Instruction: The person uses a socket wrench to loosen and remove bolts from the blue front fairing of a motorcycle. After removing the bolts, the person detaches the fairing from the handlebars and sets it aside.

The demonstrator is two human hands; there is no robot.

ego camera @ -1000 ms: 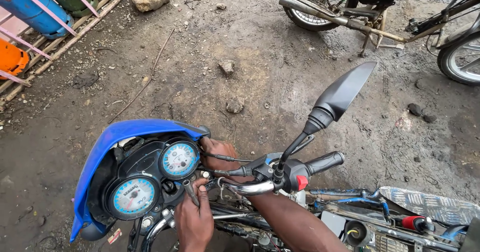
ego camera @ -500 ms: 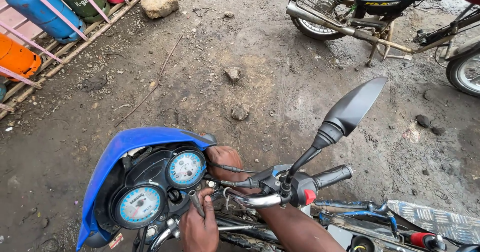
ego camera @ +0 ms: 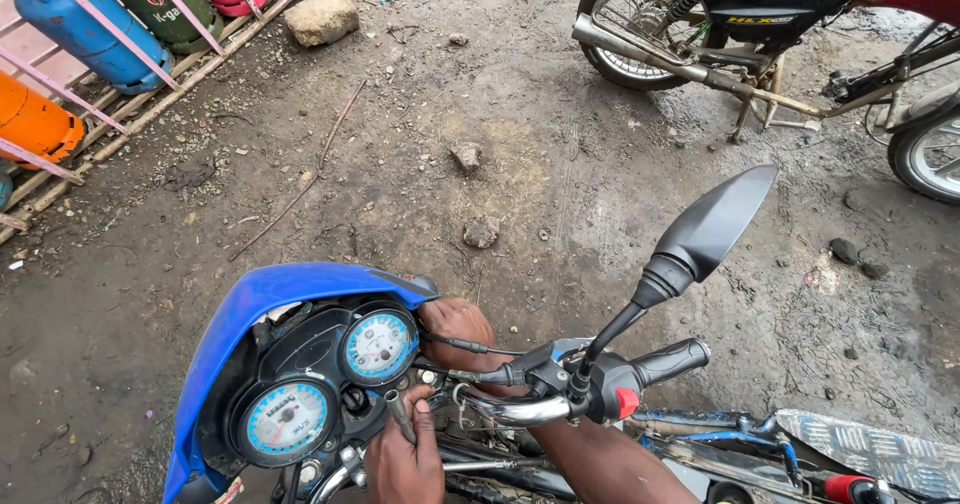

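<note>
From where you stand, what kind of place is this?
Probably an outdoor roadside motorbike repair spot. The ground is bare, muddy dirt with stones. Both hands work at the dials of a blue motorbike, another motorbike is parked behind, and coloured gas cylinders lie in a rack.

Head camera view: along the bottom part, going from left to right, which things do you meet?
Blue fairing → lower round gauge → upper round gauge → chrome brake lever → red switch → black handlebar grip → ridged metal plate.
</note>
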